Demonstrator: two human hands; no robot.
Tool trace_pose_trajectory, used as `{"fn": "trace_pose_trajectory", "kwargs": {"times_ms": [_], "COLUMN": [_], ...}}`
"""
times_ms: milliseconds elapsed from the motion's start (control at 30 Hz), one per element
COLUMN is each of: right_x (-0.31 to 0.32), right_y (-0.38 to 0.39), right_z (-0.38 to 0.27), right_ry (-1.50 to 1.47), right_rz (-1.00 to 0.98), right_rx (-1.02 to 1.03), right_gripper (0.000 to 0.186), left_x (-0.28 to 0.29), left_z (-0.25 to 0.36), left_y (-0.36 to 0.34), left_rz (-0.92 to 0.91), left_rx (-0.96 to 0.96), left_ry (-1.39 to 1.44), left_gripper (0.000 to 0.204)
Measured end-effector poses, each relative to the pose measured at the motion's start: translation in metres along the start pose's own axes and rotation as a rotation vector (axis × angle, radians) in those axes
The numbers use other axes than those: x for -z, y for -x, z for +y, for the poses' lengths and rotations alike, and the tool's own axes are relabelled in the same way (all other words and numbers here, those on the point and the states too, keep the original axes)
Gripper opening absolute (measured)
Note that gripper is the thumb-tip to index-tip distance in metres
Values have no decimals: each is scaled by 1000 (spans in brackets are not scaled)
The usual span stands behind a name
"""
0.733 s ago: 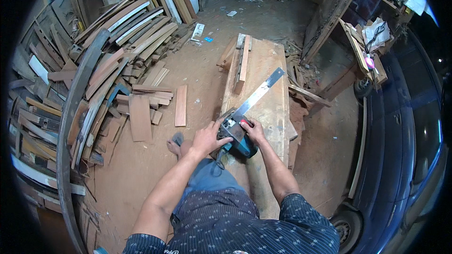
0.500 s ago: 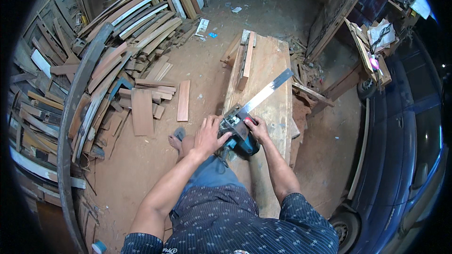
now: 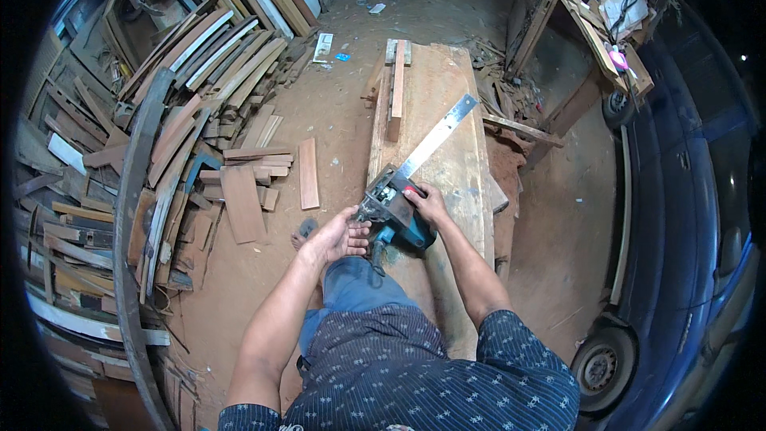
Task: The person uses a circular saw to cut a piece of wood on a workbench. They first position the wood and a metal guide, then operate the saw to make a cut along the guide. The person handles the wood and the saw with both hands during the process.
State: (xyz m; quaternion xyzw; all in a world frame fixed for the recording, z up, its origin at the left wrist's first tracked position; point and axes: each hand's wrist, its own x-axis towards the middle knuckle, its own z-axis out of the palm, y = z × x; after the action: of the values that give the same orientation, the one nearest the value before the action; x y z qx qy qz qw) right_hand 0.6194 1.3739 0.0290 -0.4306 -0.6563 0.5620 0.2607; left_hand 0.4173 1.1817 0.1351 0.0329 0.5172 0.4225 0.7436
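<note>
A teal-and-black power tool, by its look an electric planer, rests tilted at the near end of a wooden bench. My right hand is wrapped round its right side, beside a small red part. My left hand is at the tool's left edge, palm turned partly up and fingers apart; whether its fingertips touch the metal there is hard to tell. A long flat steel ruler slants from the tool toward the far right over the bench top. Its near end is hidden at the tool.
A narrow wooden strip stands along the bench's far left. Stacked boards and offcuts fill the left side, behind a long dark beam. A blue car is parked at the right, near a cluttered wooden stand.
My left hand has come off the top of the planer, moved slightly left and down, and turned its palm up. My right hand keeps its hold. The whole view has shifted a little.
</note>
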Motion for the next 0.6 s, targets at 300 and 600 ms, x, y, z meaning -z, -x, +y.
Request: {"fn": "trace_pose_trajectory", "kwargs": {"times_ms": [300,600], "right_x": [-1,0], "right_y": [-2,-3], "right_z": [6,9], "right_ry": [-17,9], "right_rz": [13,-4], "right_rx": [17,-42], "right_gripper": [26,30], "left_x": [19,7], "left_z": [-21,-16], "left_y": [-26,-18], "left_rz": [-253,-115], "left_rx": [-48,-74], "left_ry": [335,217], "left_gripper": [48,48]}}
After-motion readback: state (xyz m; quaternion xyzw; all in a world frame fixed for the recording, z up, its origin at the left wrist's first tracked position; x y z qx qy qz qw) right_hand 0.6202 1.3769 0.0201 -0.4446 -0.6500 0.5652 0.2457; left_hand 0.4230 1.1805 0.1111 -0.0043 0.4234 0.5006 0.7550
